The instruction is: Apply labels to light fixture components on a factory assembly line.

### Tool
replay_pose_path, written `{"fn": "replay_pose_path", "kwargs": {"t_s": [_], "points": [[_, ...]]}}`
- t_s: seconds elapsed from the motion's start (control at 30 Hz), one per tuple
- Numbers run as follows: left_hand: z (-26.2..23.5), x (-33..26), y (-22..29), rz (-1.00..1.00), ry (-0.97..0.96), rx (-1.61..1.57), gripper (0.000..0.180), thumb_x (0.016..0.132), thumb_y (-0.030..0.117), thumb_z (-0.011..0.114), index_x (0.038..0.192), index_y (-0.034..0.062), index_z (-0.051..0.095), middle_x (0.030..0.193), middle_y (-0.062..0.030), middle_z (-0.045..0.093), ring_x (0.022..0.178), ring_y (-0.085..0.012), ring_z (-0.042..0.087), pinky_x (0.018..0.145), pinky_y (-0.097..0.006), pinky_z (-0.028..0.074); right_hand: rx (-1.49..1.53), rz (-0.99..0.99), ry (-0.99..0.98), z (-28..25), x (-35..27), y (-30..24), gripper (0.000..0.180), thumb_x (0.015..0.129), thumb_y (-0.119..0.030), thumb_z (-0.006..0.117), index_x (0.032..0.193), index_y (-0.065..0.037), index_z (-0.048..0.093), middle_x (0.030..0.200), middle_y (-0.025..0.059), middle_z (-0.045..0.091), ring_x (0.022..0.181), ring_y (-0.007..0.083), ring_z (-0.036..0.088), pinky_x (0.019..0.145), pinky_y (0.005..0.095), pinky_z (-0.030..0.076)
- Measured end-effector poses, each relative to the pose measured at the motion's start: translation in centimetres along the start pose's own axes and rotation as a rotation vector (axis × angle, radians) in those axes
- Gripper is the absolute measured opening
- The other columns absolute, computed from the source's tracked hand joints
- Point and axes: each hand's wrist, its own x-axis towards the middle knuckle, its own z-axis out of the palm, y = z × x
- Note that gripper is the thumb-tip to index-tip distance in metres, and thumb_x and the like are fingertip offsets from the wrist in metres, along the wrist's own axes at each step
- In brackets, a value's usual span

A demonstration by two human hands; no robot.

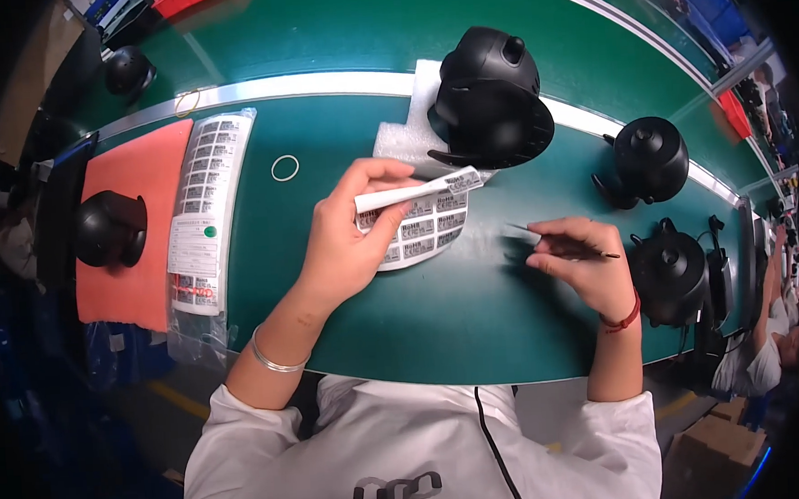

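Observation:
In my left hand (355,229) is a sheet of labels (432,222), pinched between thumb and fingers with its upper part folded over toward me. Rows of small printed grey and white labels show on it. My right hand (585,262) grips slim dark tweezers (606,255) just right of the sheet, their tips pointing left and apart from it. Past the sheet stands a black rounded device (491,100) on white foam wrap (401,139). Close by my right hand sits another black device (670,276).
A third black device (650,160) stands at the far right. On the left, a black device (109,230) rests on an orange foam sheet (138,173), beside a plastic bag of label sheets (205,196). A pale ring (285,168) lies on the green table (368,341). Another person (767,361) is at the right edge.

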Motion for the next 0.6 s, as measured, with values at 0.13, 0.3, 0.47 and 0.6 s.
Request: {"fn": "replay_pose_path", "kwargs": {"t_s": [0.13, 0.3, 0.47, 0.6], "points": [[0.2, 0.2, 0.1, 0.053, -0.022, 0.023, 0.031, 0.088, -0.002, 0.062, 0.116, 0.0022, 0.051, 0.101, -0.0113, 0.072, 0.094, -0.0158, 0.068, 0.082, -0.028, 0.053, -0.295, -0.478, 0.135, 0.1, 0.4, -2.9, 0.029, 0.067, 0.002, 0.081, 0.095, 0.001, 0.071, 0.087, 0.0111, 0.067, 0.076, 0.0197, 0.065, 0.067, 0.0271, 0.052], [0.3, 0.1, -0.2, -0.029, -0.07, -0.062, 0.033, 0.088, -0.002, 0.062, 0.118, 0.0032, 0.05, 0.102, -0.0109, 0.071, 0.093, -0.0137, 0.067, 0.079, -0.026, 0.052, -0.417, -0.748, 0.129, 1.7, 1.0, -4.8, 0.025, 0.067, -0.002, 0.081, 0.09, -0.003, 0.072, 0.086, 0.0094, 0.069, 0.073, 0.021, 0.067, 0.061, 0.0288, 0.051], [0.2, 0.0, 0.0, -0.03, -0.11, -0.061, 0.035, 0.088, -0.003, 0.061, 0.12, 0.0041, 0.049, 0.1, -0.0103, 0.071, 0.09, -0.0129, 0.067, 0.076, -0.026, 0.052, -0.455, -0.765, 0.103, 1.8, 1.5, -4.8, 0.02, 0.068, 0.001, 0.079, 0.086, -0.002, 0.071, 0.083, 0.009, 0.069, 0.068, 0.0208, 0.066, 0.058, 0.0292, 0.051], [-0.2, 0.0, 0.2, -0.035, -0.215, 0.052, 0.043, 0.087, -0.004, 0.059, 0.126, 0.0065, 0.046, 0.098, -0.0107, 0.071, 0.085, -0.0191, 0.068, 0.074, -0.029, 0.051, -0.475, -0.742, 0.279, 1.4, 1.6, -4.6, 0.016, 0.071, 0.003, 0.077, 0.085, -0.001, 0.071, 0.078, 0.0105, 0.069, 0.066, 0.0218, 0.066, 0.057, 0.0283, 0.051]]}}
